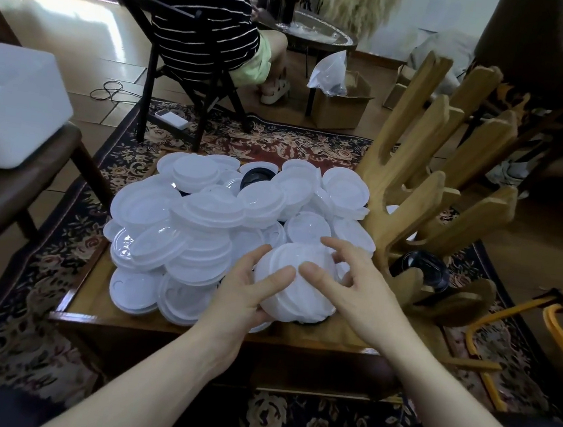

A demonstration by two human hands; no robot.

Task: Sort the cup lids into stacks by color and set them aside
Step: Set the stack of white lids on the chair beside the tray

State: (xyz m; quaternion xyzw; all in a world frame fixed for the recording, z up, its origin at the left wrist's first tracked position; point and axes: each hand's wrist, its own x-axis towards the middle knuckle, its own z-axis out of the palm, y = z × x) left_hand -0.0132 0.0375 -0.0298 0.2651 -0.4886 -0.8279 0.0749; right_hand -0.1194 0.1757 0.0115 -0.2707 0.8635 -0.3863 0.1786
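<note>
A big heap of white cup lids covers a low wooden table. A black lid peeks out at the heap's far side, and more black lids sit behind the wooden rack on the right. At the heap's near right, my left hand grips a stack of white lids from the left, thumb on top. My right hand touches the same stack from the right, its fingers spread over the top.
A tall wooden rack with slanted arms stands on the table's right. A person in a striped shirt sits on a dark chair beyond. A white box rests on a chair at left. A cardboard box stands behind, a yellow frame at right.
</note>
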